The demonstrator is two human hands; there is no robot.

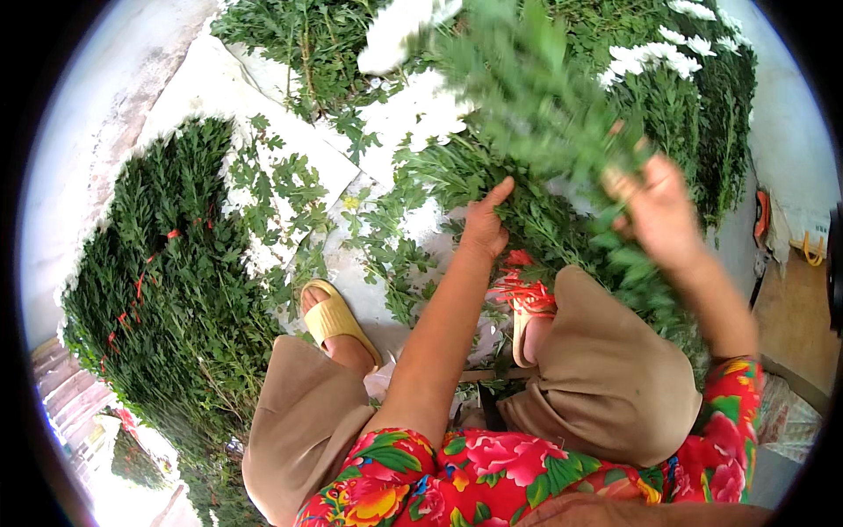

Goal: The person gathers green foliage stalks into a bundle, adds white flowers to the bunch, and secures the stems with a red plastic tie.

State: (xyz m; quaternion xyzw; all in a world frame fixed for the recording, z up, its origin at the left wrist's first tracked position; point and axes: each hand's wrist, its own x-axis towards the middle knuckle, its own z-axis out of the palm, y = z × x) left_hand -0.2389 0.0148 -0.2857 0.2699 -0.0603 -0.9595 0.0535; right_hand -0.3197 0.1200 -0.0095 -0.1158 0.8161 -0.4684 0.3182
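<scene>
My left hand (486,227) grips a bunch of leafy green chrysanthemum stems (454,174) low before my knees, thumb uppermost. White blooms (421,109) lie at the far end of this bunch. To the right, my right hand (658,204) is raised and blurred, its fingers closed around leafy chrysanthemum stems (533,85). Those stems slant up and left above the bunch, with a blurred white flower head (395,36) near their tip. Leaves partly cover the fingers of both hands.
A large stack of tied chrysanthemum bundles (178,263) stands at left; more bundles (685,125) stand at right. Red tie strips (527,290) lie over my right sandal (522,336). White sheets (290,145) and loose leafy stems (395,270) cover the floor. A red-handled tool (762,214) is at far right.
</scene>
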